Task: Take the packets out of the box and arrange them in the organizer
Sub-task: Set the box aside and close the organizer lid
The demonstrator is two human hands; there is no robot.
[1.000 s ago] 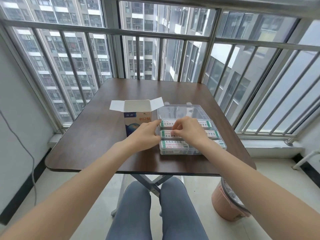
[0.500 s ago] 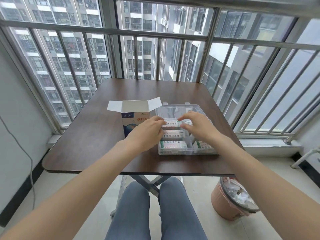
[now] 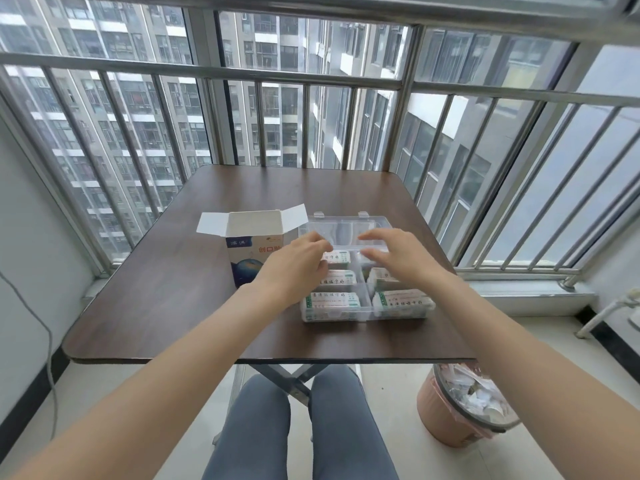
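Packets (image 3: 330, 304) sit in compartments of clear organizer (image 3: 363, 315) on brown table (image 3: 166, 289). Box (image 3: 254, 249) at left: flaps open, upright, just beside organizer. My left hand (image 3: 294, 268) over organizer's left column, fingers bent down onto far packet; real grip, cannot tell. My right hand (image 3: 398, 256) over right column, fingers spread, relaxed, holding nothing. Pink bin (image 3: 453, 410) on floor at right.
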